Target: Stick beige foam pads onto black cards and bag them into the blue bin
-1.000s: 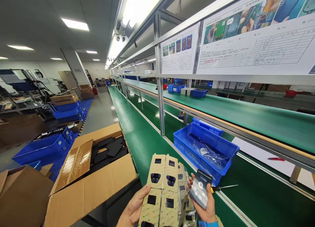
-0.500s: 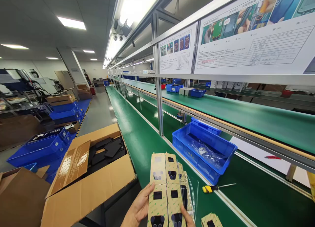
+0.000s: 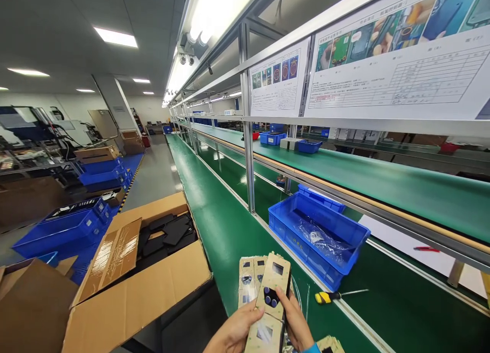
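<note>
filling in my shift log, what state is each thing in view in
panels, held
left hand, closed on panels
right hand, closed on panels
other panels, lying on worktop
near carton, open, black pieces inside
screwdriver, lying down
near bin, open, plastic inside
red tool, lying on paper
lights, lit

This is a factory workshop, apparently for electronics assembly. A long, green-topped workbench (image 3: pixel 206 210) runs far down the room under bright white tube lamps (image 3: pixel 204 21). From a silver metal frame (image 3: pixel 248 148) hang 2 white printed sheets (image 3: pixel 383 95), 1 picturing a green circuit board (image 3: pixel 342 49). A blue plastic crate (image 3: pixel 296 243), a yellow-and-black screwdriver (image 3: pixel 322 297) and an open brown cardboard carton (image 3: pixel 153 297) of flat black pieces (image 3: pixel 179 232) fit that; yellow-and-black striped tape (image 3: pixel 132 183) marks the floor.
</note>
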### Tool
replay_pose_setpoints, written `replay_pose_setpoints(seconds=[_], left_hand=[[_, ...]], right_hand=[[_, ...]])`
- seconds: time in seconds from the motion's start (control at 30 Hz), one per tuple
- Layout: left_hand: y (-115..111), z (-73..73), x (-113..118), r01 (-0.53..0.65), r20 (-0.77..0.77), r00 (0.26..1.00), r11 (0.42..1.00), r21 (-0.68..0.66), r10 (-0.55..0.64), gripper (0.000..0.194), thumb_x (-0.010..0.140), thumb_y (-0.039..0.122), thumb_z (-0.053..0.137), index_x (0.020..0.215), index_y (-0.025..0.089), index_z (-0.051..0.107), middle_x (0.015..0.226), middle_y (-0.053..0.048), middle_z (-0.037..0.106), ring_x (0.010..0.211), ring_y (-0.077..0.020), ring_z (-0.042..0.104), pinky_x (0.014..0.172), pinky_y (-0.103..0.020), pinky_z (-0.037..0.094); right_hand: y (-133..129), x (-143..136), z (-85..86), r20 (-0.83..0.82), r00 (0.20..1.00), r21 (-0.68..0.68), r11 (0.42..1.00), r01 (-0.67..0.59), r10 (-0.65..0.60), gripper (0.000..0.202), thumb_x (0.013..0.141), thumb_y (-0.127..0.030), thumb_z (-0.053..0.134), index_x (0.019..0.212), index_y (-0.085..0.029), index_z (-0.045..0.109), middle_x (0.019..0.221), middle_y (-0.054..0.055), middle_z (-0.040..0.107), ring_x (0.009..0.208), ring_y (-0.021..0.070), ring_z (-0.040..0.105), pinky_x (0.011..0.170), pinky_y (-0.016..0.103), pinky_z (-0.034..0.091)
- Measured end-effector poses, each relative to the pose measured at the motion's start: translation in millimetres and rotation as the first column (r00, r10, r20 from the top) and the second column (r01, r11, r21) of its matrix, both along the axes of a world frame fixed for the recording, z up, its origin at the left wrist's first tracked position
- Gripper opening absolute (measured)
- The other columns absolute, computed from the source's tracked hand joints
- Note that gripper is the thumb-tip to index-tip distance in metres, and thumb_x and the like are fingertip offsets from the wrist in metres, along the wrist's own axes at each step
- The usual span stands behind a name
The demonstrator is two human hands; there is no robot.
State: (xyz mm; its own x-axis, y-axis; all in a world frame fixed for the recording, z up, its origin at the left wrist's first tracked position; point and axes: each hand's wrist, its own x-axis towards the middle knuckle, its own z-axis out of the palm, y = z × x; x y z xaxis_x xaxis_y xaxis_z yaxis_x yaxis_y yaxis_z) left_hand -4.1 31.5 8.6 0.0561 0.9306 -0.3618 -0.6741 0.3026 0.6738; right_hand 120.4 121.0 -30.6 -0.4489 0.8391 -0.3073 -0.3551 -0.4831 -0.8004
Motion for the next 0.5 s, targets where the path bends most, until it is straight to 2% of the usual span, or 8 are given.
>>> replay_pose_setpoints(seconds=[0.1,0.2,0.3,0.37,0.43,0.5], left_hand=[[2,-2.3,1,-0.030,0.036,0.999,1.000,-0.009,0.030,0.033,0.080,0.026,0.072,0.108,0.010,0.068,0.100,-0.015,0.078,0.092,-0.0273,0.073,0.089,-0.036,0.054],[-1,4.6,-16,-0.099,0.012,0.995,0.994,-0.037,0.099,0.032,0.083,0.026,0.068,0.110,0.008,0.067,0.101,-0.017,0.077,0.093,-0.0284,0.073,0.088,-0.037,0.055],[-5,14.2,-36,-0.197,0.045,0.979,0.980,-0.032,0.198,0.033,0.085,0.025,0.066,0.115,0.010,0.065,0.107,-0.016,0.076,0.102,-0.0290,0.071,0.096,-0.040,0.052],[-6,18.3,-43,-0.247,0.087,0.965,0.969,-0.028,0.248,0.036,0.086,0.025,0.065,0.119,0.010,0.063,0.109,-0.015,0.076,0.108,-0.0289,0.069,0.103,-0.041,0.048],[-4,19.4,-41,-0.282,0.091,0.955,0.959,-0.021,0.283,0.039,0.087,0.026,0.064,0.123,0.011,0.060,0.108,-0.014,0.076,0.109,-0.0283,0.068,0.106,-0.042,0.046],[1,18.4,-31,-0.298,0.067,0.952,0.954,-0.016,0.298,0.038,0.089,0.026,0.061,0.124,0.011,0.059,0.106,-0.014,0.077,0.104,-0.0280,0.070,0.104,-0.044,0.047]], right_hand=[[1,2,11.1,-0.176,0.983,-0.220,0.971,-0.091,0.053,0.057,0.055,-0.050,0.086,0.099,-0.018,0.070,0.100,0.011,0.076,0.110,0.0349,0.064,0.093,0.048,0.053],[15,22,5.9,-0.218,0.974,-0.340,0.940,-0.012,-0.067,0.046,0.047,-0.041,0.087,0.084,-0.019,0.072,0.085,0.009,0.077,0.104,0.0371,0.067,0.087,0.050,0.056],[26,44,-10.7,-0.163,0.968,-0.247,0.958,0.145,-0.189,0.056,0.042,-0.031,0.085,0.094,-0.022,0.070,0.089,0.004,0.077,0.105,0.0339,0.066,0.088,0.045,0.055],[23,50,-25.2,0.022,0.976,-0.087,0.972,0.218,-0.217,0.064,0.044,-0.036,0.087,0.103,-0.022,0.066,0.097,0.005,0.076,0.108,0.0334,0.064,0.087,0.043,0.054],[9,47,-39.3,0.207,0.965,0.040,0.987,0.158,-0.163,0.067,0.050,-0.049,0.086,0.107,-0.021,0.065,0.106,0.009,0.074,0.111,0.0355,0.061,0.086,0.045,0.052],[-11,38,-51.1,0.225,0.974,0.034,0.999,0.002,-0.010,0.066,0.056,-0.057,0.083,0.109,-0.022,0.067,0.115,0.012,0.071,0.118,0.0373,0.058,0.091,0.048,0.050]])
